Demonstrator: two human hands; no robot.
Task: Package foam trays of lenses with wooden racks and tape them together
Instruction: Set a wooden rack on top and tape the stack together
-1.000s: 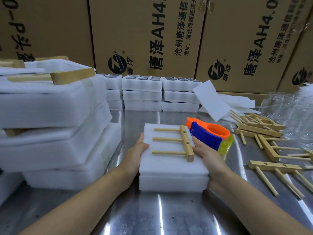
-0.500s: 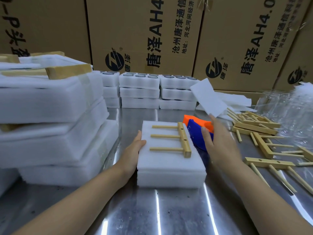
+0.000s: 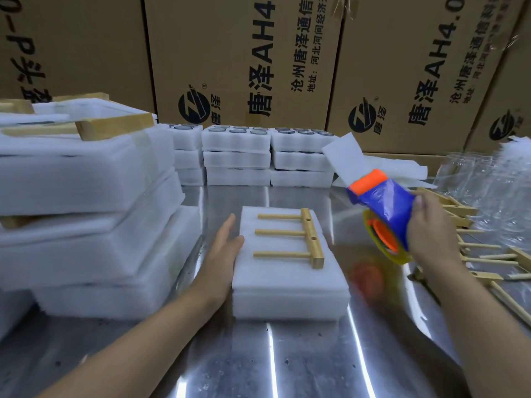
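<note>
Right now my left hand (image 3: 222, 254) lies flat and relaxed against the left edge of the foam stack (image 3: 288, 271), gripping nothing, and I read that as bracing the bundle so it will not slide on the slick metal table (image 3: 258, 363) once tape pulls on it. The stack sits in the middle of the table: soft, matte white slabs with squared edges, one on another, and whether lenses sit inside I cannot tell. On top of the stack lies a wooden rack (image 3: 298, 238), a pale bar with three round dowels pointing toward my left hand, laid flat, probably so the tape can bind it against the foam. Right of the stack and raised off the table, my right hand (image 3: 428, 228) is closed around the tape dispenser (image 3: 385, 214), glossy blue plastic with an orange end and a yellowish clear roll, blurred. Beyond the stack stand open foam trays (image 3: 237, 152) with round pockets; left of it, taped bundles (image 3: 83, 196); farther right, loose spare racks (image 3: 485, 254).
</note>
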